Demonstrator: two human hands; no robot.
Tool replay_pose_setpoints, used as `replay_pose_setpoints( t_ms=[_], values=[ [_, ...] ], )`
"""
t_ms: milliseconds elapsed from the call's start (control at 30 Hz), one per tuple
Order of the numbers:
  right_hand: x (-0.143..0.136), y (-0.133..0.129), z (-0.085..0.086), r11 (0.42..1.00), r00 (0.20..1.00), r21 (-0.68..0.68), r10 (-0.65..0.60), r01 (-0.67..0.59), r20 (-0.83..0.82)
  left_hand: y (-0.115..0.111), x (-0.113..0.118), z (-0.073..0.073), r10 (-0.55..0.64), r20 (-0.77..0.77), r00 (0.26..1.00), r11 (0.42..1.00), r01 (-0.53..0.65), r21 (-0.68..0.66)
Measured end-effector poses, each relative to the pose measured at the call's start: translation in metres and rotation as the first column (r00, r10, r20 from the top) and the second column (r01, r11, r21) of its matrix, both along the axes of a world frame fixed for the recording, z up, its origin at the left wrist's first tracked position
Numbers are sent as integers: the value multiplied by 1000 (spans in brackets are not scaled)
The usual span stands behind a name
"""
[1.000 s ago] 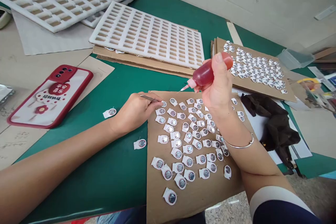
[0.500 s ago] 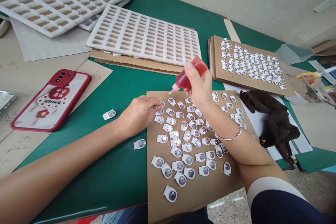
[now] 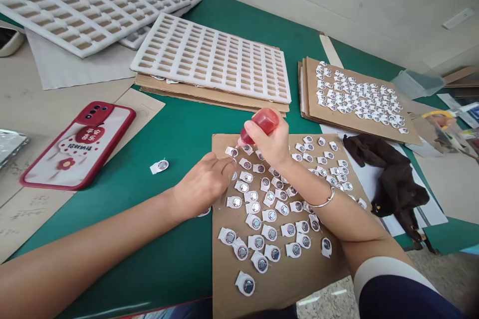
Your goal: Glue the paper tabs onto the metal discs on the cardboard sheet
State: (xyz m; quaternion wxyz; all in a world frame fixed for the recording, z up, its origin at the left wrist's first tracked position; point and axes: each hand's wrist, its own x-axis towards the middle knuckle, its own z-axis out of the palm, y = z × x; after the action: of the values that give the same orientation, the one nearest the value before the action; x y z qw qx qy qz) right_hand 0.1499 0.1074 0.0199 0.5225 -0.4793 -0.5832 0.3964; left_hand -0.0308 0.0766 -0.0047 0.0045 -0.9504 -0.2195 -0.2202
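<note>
Head view: gripped by the right hand [image 3: 275, 144], the red bottle [image 3: 265, 121] is now lowered, its tip brought near a disc [image 3: 232, 152] on the cardboard [image 3: 284, 284], while anything pinched by the left hand [image 3: 207, 182] cannot be told.

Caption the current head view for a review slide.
Right hand holds a tilted red bottle over white disc-topped tabs on a cardboard sheet, left hand close by.
</note>
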Motion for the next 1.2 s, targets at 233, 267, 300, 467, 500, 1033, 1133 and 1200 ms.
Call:
replay_pose_setpoints(
  t_ms=[233,267,300,467,500,1033,1133,1200],
  values=[
    [-3,-5,-7,1000,994,22,-13,11,111,-6,5,-3,31,-102,994,986,-14,165],
    [-3,-5,-8,1000,994,25,-7,4,108,-6,5,-3,34,-105,994,980,-13,198],
    [-3,-5,-9,1000,994,30,-4,1,107,-7,6,-3,38,-105,994,973,-13,230],
    [-3,-5,-12,998,995,56,1,-7,99,-7,7,-5,47,-123,991,965,-13,260],
    [-3,-5,-12,998,996,56,9,-14,91,-7,7,-6,45,-122,991,966,-11,259],
    [3,-1,-19,999,976,48,-31,21,215,-8,9,-8,37,-85,996,961,-12,275],
    [2,-2,-18,999,976,50,-14,3,217,-8,9,-9,38,-79,996,957,-14,291],
    [2,-2,-17,999,975,42,-5,-5,223,-8,9,-9,37,-77,996,954,-12,300]
  ],
)
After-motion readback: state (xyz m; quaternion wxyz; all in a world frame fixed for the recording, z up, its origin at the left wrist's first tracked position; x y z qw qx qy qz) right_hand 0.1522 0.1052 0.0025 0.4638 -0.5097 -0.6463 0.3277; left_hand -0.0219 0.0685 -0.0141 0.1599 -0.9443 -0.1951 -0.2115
